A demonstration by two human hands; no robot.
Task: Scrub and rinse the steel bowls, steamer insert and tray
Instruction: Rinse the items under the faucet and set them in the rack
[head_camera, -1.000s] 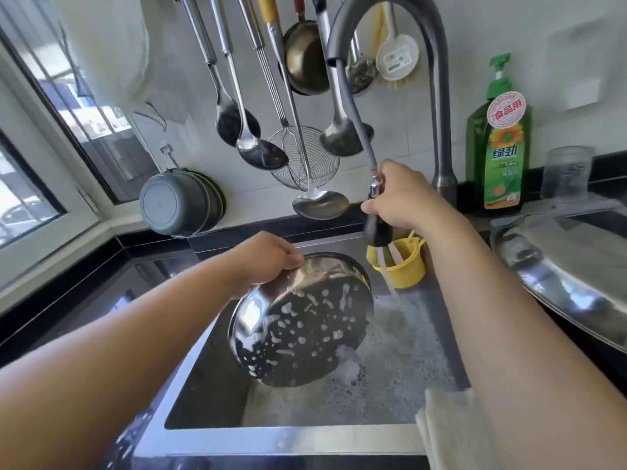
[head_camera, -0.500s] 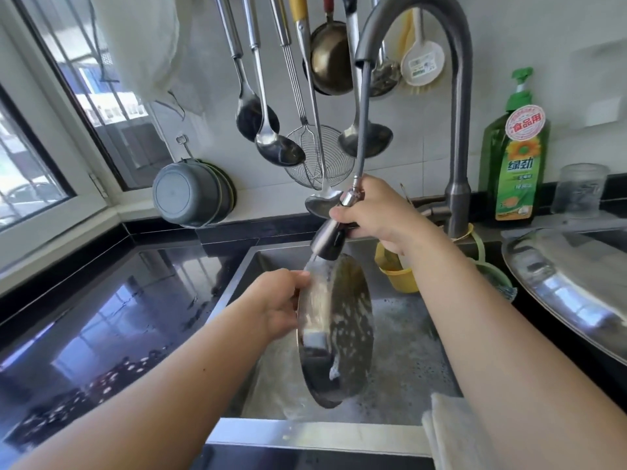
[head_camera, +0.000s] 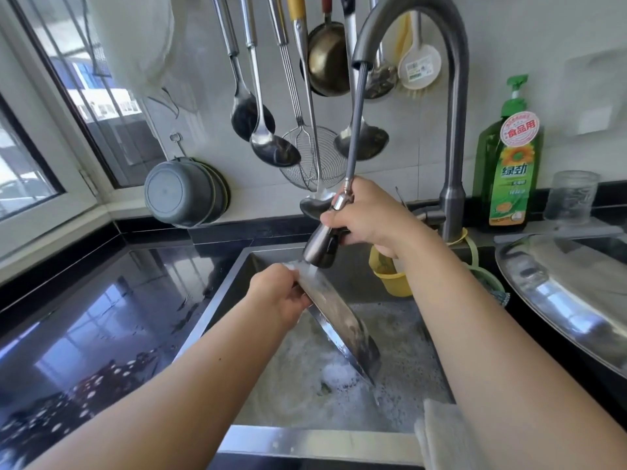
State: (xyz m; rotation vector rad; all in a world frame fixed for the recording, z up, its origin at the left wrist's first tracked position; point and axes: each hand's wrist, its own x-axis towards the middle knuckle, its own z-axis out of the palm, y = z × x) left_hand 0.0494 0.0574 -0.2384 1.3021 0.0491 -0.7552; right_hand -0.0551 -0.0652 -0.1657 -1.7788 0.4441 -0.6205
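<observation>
Bowl (head_camera: 342,329), seemingly edge-on, gripped by left hand (head_camera: 276,300) below right hand (head_camera: 368,217).

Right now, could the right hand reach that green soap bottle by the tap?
Probably yes, but not freely: the right hand grips the pull-out sprayer, so it must let go first. The soap bottle stands just beyond the faucet.

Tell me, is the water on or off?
On. Water sprays from the pull-out sprayer head in the right hand onto the steel bowl, which the left hand holds tipped on edge over the foamy sink.
</observation>
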